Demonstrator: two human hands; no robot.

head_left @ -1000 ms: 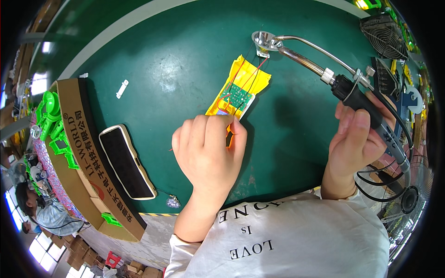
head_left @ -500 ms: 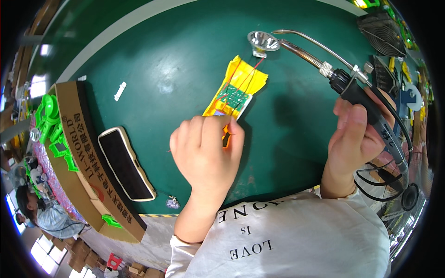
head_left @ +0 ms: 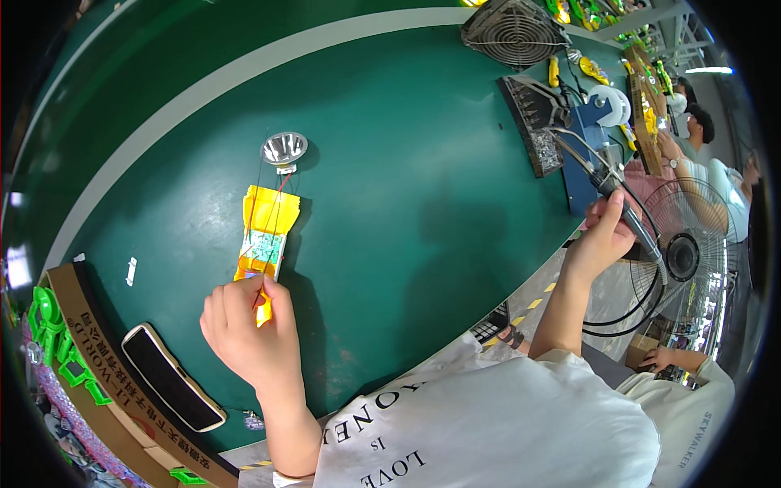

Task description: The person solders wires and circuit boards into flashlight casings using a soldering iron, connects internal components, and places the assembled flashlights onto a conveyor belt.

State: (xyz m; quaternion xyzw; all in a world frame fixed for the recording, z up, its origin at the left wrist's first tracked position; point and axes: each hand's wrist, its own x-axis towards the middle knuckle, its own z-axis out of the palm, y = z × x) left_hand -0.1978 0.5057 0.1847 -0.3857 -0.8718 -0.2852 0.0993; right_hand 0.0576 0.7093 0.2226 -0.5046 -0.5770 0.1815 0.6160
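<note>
My left hand (head_left: 252,329) pinches the lower end of a yellow plastic housing (head_left: 272,210) lying on the green table. A small green circuit board (head_left: 264,246) sits in the housing. Thin red and dark wires run from it to a silver cup-shaped reflector (head_left: 284,147) just beyond. Away to the right, my right hand (head_left: 606,236) is wrapped round the dark handle of a soldering iron (head_left: 600,177) with a thin metal feed tube alongside. Its tip is beside a dark metal holder (head_left: 533,122); whether they touch I cannot tell.
A phone (head_left: 173,376) and a cardboard box (head_left: 98,358) with green plastic parts are at the left. Back right stand a square fan (head_left: 514,34) and a blue device with a white spool (head_left: 612,106). A round fan (head_left: 682,252) and other people are farther right.
The view has swung to the right. My right hand has carried the soldering iron from near the reflector to the dark holder. My left hand keeps its grip on the yellow housing.
</note>
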